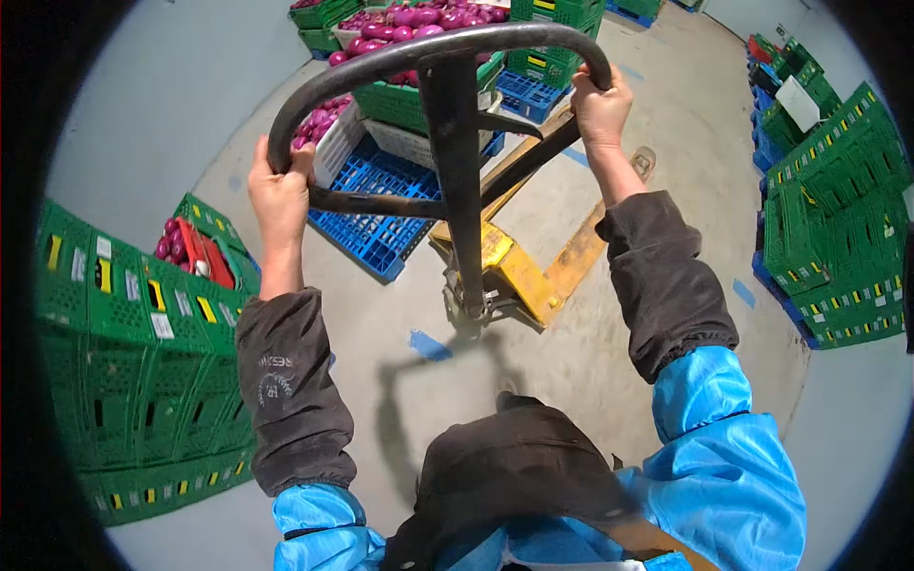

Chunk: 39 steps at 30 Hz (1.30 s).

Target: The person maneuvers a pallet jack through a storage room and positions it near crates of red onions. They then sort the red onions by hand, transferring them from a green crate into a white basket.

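Observation:
My left hand (281, 195) is wrapped round the left side of a black pallet jack handle (381, 65). On its right side my right hand (602, 112) grips the same loop. The handle's shaft (454, 171) runs down to the yellow pallet jack (519, 271), whose forks stretch away from me over the floor. One fork lies close beside a blue plastic pallet (376, 214); whether it reaches underneath is hidden. That pallet carries a white crate (338, 143) and a green crate (395, 105) filled with red onions (419, 21).
Stacked green crates (124, 352) stand close on my left, with a red crate (205, 255) of onions behind. More green crates (838, 228) line the right side on blue pallets. Another blue pallet (526, 95) lies ahead. Blue tape (430, 345) marks the concrete floor.

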### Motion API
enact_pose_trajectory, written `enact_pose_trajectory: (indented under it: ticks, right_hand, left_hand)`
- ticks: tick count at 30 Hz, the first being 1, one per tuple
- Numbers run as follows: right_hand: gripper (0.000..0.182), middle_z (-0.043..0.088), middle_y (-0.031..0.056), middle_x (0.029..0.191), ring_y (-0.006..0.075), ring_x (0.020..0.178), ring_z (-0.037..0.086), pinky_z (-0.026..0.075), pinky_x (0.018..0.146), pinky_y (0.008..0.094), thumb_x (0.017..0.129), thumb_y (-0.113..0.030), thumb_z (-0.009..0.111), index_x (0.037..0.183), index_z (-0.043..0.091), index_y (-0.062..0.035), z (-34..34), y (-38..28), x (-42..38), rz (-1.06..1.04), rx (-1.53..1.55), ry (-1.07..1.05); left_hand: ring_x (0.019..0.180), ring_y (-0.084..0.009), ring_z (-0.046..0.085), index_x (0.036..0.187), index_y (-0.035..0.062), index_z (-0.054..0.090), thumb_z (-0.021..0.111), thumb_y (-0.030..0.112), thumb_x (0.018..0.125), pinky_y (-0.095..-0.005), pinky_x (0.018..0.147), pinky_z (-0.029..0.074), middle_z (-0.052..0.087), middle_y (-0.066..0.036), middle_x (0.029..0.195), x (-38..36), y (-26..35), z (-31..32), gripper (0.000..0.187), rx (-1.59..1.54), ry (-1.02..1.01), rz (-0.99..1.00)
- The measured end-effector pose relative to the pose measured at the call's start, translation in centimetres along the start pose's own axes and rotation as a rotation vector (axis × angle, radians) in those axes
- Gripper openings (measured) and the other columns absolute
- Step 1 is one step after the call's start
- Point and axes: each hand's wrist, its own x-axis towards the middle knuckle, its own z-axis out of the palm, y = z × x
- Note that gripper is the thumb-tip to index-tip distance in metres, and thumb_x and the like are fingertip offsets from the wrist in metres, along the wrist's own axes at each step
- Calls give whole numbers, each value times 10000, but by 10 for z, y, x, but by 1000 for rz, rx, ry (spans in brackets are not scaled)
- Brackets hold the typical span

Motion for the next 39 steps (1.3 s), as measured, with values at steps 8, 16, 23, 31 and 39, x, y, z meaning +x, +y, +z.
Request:
enact_pose_trajectory:
  ticks: [8,16,23,31,39]
  right_hand:
    - [79,583,-11,704,81,632,526,431,575,242,781,-4,645,856,623,-17,17,-35,-26,21,-8,50]
    - [122,549,-38,717,44,650,492,401,578,214,824,-46,650,944,637,-26,11,-105,-108,144,-104,85]
    - [135,560,-62,751,22,673,502,408,604,189,816,-31,689,917,610,-70,50,-150,-178,211,-81,158]
    - [155,574,-30,737,58,657,533,431,572,230,792,-100,706,890,594,-55,65,-176,-196,351,-299,88]
    - [281,552,29,557,78,526,514,412,481,277,724,-246,758,860,703,-6,100,-248,-162,214,-558,-462]
  left_hand:
    - [540,-65,463,804,85,514,652,15,833,-221,504,360,490,35,636,65,-44,3,157,-149,-77,-10]
    - [596,-88,495,824,77,518,644,3,843,-239,552,402,495,13,707,113,-80,-1,148,-341,-321,-54]
    - [691,-131,533,928,15,599,519,429,925,-259,676,429,555,-33,766,185,-67,-19,421,-447,-952,7]
    - [543,-84,416,727,9,627,455,393,948,-255,499,296,468,6,568,199,-58,5,475,-187,-624,226]
    - [591,-96,462,750,-47,604,452,253,932,-238,531,344,556,-34,693,170,-68,-49,382,-284,-474,308]
